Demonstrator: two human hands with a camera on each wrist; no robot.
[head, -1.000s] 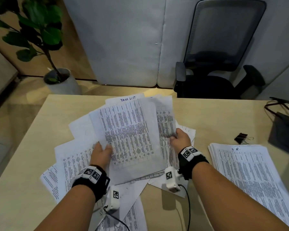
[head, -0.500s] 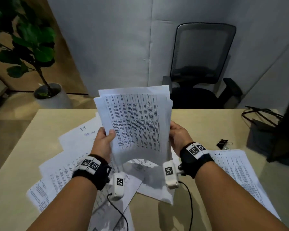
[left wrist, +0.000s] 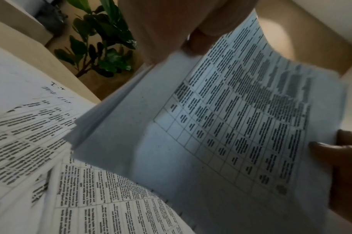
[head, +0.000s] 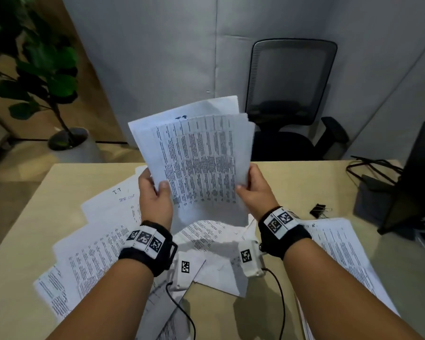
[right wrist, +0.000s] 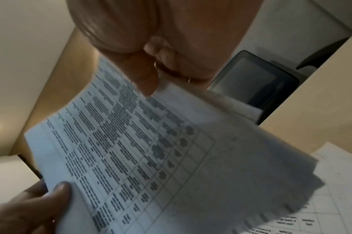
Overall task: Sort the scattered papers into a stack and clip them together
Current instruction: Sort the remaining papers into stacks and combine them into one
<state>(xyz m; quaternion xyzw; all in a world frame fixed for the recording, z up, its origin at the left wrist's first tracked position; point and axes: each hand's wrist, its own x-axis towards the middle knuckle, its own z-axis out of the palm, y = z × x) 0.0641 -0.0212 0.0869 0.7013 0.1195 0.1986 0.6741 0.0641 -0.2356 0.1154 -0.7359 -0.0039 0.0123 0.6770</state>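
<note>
- Step in hand: gathering. A sheaf (head: 201, 158) of printed sheets is held upright above the desk (head: 280, 182), in the centre of the head view.
- Left hand (head: 155, 200): grips the sheaf's lower left edge, thumb curled over the front face, fingers behind the sheets and out of sight.
- Right hand (head: 254, 190): grips the lower right edge the same way, thumb on the front. The right wrist view shows the fingers (right wrist: 171, 63) curled against the back of the sheets.
- Sheaf condition: top edges are fanned and out of line; one sheet stands higher toward the upper left. The sheets are not yet squared.
- Loose papers (head: 96, 244): many lie overlapped on the desk at lower left and centre, below the sheaf. They are not yet collected.
- Second pile (head: 341, 253): lies flat at the right of the frame, apart from the loose papers.
- Binder clip (head: 318, 210): black, on the desk at centre right, just above the second pile, untouched.
- Judged progress: early to middle. Part of the paper is in hand; clipping has not begun.
- Next move, as judged: tap the sheaf's lower edge on the desk to align it, then add the loose papers. Both hands should loosen slightly so the sheets can slide level.
- Risk: thin sheets may slip out or crease if the hold is uneven.
</note>
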